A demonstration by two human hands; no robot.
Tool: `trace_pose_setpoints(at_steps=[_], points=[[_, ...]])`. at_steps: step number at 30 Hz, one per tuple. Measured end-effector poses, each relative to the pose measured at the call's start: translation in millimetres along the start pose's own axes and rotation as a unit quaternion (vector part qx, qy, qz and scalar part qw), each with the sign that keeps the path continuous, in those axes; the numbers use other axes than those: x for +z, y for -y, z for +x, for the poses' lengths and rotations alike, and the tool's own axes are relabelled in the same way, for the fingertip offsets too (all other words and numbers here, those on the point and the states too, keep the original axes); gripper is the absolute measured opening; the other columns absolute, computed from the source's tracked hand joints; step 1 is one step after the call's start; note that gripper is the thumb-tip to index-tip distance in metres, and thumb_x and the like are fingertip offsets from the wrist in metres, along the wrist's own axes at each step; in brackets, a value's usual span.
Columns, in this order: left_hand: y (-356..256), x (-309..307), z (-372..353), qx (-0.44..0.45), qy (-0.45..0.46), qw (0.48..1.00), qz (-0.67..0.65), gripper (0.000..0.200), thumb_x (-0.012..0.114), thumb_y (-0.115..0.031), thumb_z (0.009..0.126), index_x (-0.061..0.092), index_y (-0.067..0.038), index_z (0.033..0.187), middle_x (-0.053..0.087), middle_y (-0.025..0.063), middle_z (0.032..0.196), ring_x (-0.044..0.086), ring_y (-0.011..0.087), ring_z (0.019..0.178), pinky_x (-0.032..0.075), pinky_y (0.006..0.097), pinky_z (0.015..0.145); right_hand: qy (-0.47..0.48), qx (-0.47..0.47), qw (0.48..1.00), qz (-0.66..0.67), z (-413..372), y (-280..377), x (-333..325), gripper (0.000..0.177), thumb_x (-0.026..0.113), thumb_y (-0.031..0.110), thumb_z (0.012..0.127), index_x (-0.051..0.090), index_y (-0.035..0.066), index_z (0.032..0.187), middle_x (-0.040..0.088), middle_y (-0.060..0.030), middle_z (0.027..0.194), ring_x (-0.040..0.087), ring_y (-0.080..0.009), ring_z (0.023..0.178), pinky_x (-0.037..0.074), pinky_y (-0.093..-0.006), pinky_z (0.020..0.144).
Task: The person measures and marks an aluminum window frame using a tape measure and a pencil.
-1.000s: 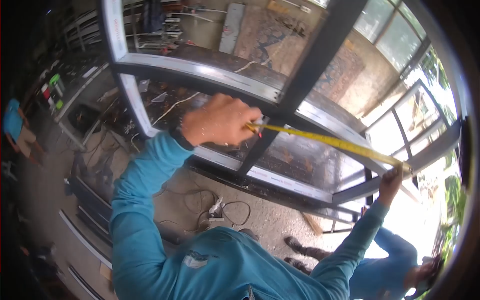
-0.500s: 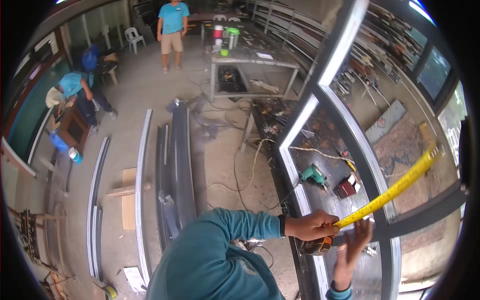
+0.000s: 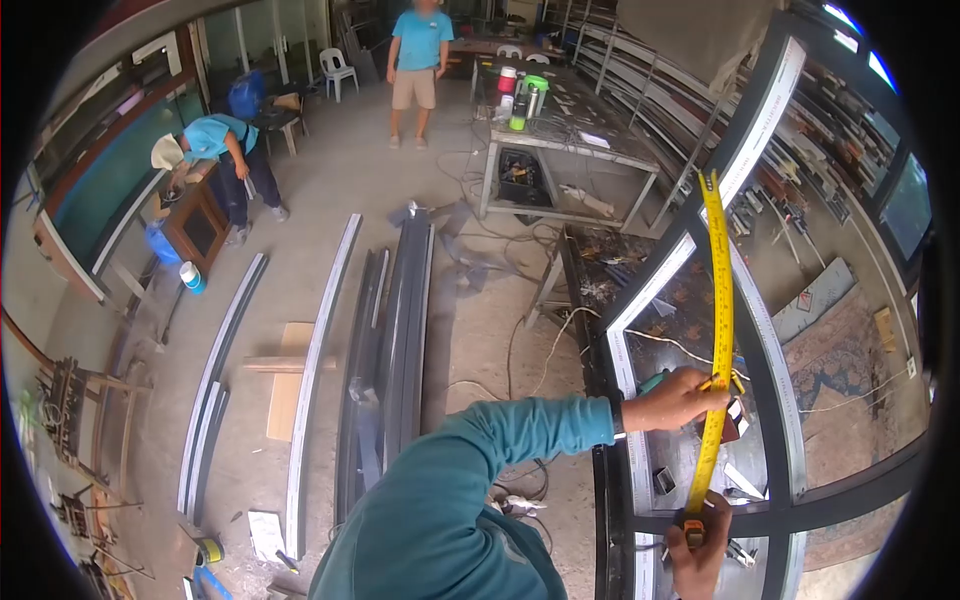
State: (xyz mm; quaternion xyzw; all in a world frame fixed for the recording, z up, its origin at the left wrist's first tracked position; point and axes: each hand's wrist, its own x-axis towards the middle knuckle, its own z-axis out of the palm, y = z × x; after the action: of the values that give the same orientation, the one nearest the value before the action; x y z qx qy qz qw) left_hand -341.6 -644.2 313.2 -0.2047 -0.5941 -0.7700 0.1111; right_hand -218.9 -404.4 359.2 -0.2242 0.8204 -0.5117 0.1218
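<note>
A yellow tape measure blade point(image 3: 720, 290) is drawn out along a dark metal frame point(image 3: 775, 400) with white-film strips. Its far end lies at the frame's upper crossbar. My left hand point(image 3: 680, 400) pinches the blade about midway. The tape's orange and black case point(image 3: 693, 532) sits at the lower end, held in my right hand point(image 3: 702, 555) near the lower crossbar. Behind my left hand, a green power tool point(image 3: 652, 382) shows only in part, and a dark red box point(image 3: 733, 422) lies on the worktable under the frame.
Long profiles point(image 3: 400, 330) lie on the floor at left. One person point(image 3: 420, 60) stands at the back; another person point(image 3: 222, 150) bends over a wooden cabinet point(image 3: 198, 232). A metal table point(image 3: 570, 150) holds bottles. Cables cross the floor.
The blade has swung from pointing right to lying along the frame. My left hand has moved up onto the blade, and my right hand now holds the case. The view has shifted.
</note>
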Motion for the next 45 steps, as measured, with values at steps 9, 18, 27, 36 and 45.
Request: trace_pose_setpoints(at_steps=[9, 18, 27, 36, 45], points=[[-4, -19, 72, -0.086, -0.023, 0.992, -0.094, 0.029, 0.063, -0.036, 0.095, 0.067, -0.009, 0.087, 0.049, -0.0042, 0.058, 0.038, 0.0024, 0.045, 0.025, 0.0213, 0.038, -0.119, 0.011, 0.931, -0.346, -104, 61, -80, 0.063, 0.070, -0.009, 0.078, 0.051, 0.000, 0.137, 0.062, -0.0047, 0.098, 0.058, -0.0112, 0.078, 0.049, -0.0208, 0.067], [2, 3, 87, -0.112, 0.008, 0.991, -0.074, 0.028, 0.062, -0.033, 0.096, 0.066, -0.006, 0.088, 0.049, -0.0029, 0.059, 0.036, 0.0025, 0.046, 0.023, 0.0215, 0.039, -0.195, -0.001, 0.914, -0.357, -139, 38, -96, 0.062, 0.068, -0.009, 0.080, 0.050, 0.001, 0.139, 0.061, -0.0062, 0.101, 0.058, -0.0090, 0.078, 0.049, -0.0194, 0.062], [-1, 24, 85, -0.060, 0.017, 0.994, -0.093, 0.026, 0.065, -0.027, 0.094, 0.069, -0.002, 0.099, 0.062, 0.0037, 0.067, 0.047, 0.0037, 0.047, 0.030, 0.0209, 0.037, -0.209, 0.039, 0.904, -0.372, -150, 35, -120, 0.059, 0.070, -0.008, 0.077, 0.053, 0.000, 0.133, 0.062, -0.0082, 0.096, 0.058, -0.0147, 0.080, 0.049, -0.0255, 0.065], [6, 35, 101, -0.084, -0.015, 0.988, -0.132, 0.031, 0.067, -0.033, 0.092, 0.068, -0.002, 0.093, 0.058, -0.0002, 0.062, 0.043, 0.0033, 0.045, 0.029, 0.0200, 0.040, -0.152, -0.107, 0.844, -0.504, -112, 68, -112, 0.060, 0.069, 0.001, 0.085, 0.045, 0.001, 0.140, 0.061, -0.0100, 0.091, 0.059, -0.0210, 0.075, 0.054, -0.0390, 0.069], [64, -22, 7, -0.253, 0.074, 0.964, 0.029, 0.047, 0.062, -0.051, 0.092, 0.064, -0.008, 0.075, 0.047, -0.0056, 0.057, 0.039, 0.0028, 0.050, 0.026, 0.0214, 0.043, -0.250, 0.028, 0.913, -0.322, -115, 59, -125, 0.059, 0.068, -0.008, 0.064, 0.059, -0.002, 0.123, 0.055, -0.0191, 0.114, 0.061, -0.0269, 0.093, 0.050, -0.0326, 0.083]])
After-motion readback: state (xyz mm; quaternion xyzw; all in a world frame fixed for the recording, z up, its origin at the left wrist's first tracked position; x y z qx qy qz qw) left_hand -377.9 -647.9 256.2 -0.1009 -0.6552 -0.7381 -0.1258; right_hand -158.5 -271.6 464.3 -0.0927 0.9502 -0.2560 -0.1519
